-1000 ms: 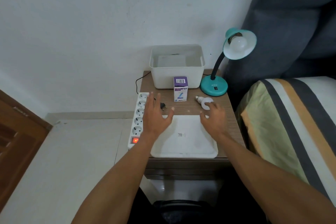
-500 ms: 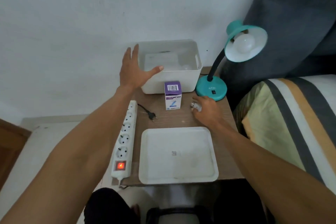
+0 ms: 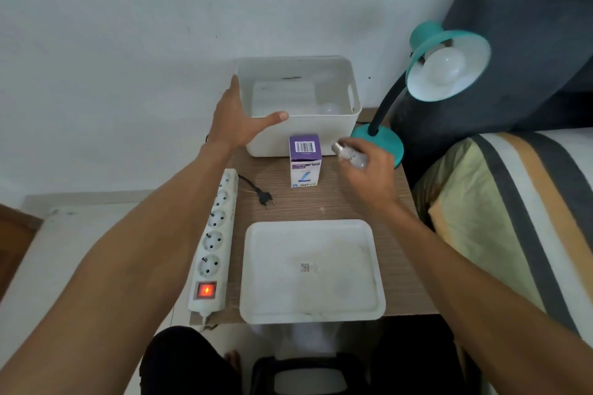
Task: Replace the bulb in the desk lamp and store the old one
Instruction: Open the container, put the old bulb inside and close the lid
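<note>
A teal desk lamp (image 3: 382,141) stands at the back right of the small wooden table, its shade (image 3: 449,61) holding a white bulb (image 3: 444,66). My right hand (image 3: 369,173) holds a loose bulb (image 3: 348,154) just above the table, metal base pointing left, beside the lamp's foot. My left hand (image 3: 239,119) rests spread on the near left corner of the white storage bin (image 3: 324,135), thumb on its front rim. Another pale bulb lies inside the bin at the right. A purple and white bulb box (image 3: 305,160) stands in front of the bin.
A white tray (image 3: 311,269) lies at the table's front. A white power strip (image 3: 213,240) with a lit red switch runs along the left edge; the lamp's black plug (image 3: 264,197) lies unplugged beside it. A striped bed (image 3: 513,218) is at the right.
My right hand closed on the loose bulb and lifted it off the table. My left hand went from the table up to the bin's left corner.
</note>
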Motion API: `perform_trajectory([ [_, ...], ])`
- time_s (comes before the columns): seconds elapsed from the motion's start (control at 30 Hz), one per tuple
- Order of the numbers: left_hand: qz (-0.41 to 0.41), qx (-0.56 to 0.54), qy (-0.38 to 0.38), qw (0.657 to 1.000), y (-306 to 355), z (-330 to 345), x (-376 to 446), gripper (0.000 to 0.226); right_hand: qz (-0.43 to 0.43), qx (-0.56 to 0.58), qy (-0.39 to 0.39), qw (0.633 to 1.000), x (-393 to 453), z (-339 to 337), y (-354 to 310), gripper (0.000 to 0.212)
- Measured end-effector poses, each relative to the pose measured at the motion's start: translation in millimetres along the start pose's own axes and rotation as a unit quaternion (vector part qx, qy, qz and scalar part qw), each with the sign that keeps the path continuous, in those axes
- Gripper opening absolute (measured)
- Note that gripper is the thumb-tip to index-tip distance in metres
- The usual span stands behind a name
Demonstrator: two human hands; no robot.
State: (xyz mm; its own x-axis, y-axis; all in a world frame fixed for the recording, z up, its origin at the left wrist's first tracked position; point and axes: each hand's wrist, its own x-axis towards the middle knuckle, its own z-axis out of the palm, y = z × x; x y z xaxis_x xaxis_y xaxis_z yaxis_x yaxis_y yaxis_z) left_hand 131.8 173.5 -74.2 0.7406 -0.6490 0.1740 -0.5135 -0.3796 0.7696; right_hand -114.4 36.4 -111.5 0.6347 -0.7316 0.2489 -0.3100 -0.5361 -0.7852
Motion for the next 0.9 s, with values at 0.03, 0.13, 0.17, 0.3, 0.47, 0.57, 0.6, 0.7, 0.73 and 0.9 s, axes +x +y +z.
perform_trajectory([
  [0.03, 0.001, -0.002, 0.002, 1.000, 0, 1, 0, 0.111, -0.017, 0.023, 0.019, 0.999, 7, -4, -13, 0.028],
  [0.13, 0.009, -0.002, 0.007, 1.000, -1, 1, 0, 0.109, -0.062, 0.080, 0.057, 0.993, 33, -12, -51, 0.027],
  [0.17, 0.009, -0.003, 0.009, 1.000, -2, 1, 1, 0.108, -0.071, 0.099, 0.063, 0.990, 43, -12, -63, 0.027],
  [0.3, 0.000, -0.006, 0.021, 1.000, -2, 2, -1, 0.109, -0.048, 0.138, 0.050, 0.988, 83, 2, -94, 0.027],
  [0.47, 0.003, 0.003, 0.024, 1.000, 0, 2, 0, 0.111, 0.008, 0.102, -0.043, 0.994, 120, 36, -97, 0.030],
  [0.57, 0.003, 0.004, 0.032, 0.999, -2, 3, 1, 0.110, 0.022, 0.078, -0.086, 0.993, 127, 50, -88, 0.037],
  [0.6, 0.003, 0.003, 0.035, 0.999, -2, 3, 1, 0.111, 0.023, 0.070, -0.094, 0.993, 128, 53, -85, 0.039],
  [0.7, 0.004, 0.004, 0.040, 0.999, -3, 3, 1, 0.113, 0.016, 0.028, -0.125, 0.992, 127, 55, -78, 0.039],
  [0.73, 0.008, 0.006, 0.041, 0.999, -3, 4, 1, 0.113, 0.013, 0.009, -0.139, 0.990, 128, 55, -77, 0.039],
  [0.9, 0.009, 0.013, 0.042, 0.999, -2, 5, 0, 0.115, -0.016, -0.071, -0.186, 0.980, 132, 58, -75, 0.036],
])
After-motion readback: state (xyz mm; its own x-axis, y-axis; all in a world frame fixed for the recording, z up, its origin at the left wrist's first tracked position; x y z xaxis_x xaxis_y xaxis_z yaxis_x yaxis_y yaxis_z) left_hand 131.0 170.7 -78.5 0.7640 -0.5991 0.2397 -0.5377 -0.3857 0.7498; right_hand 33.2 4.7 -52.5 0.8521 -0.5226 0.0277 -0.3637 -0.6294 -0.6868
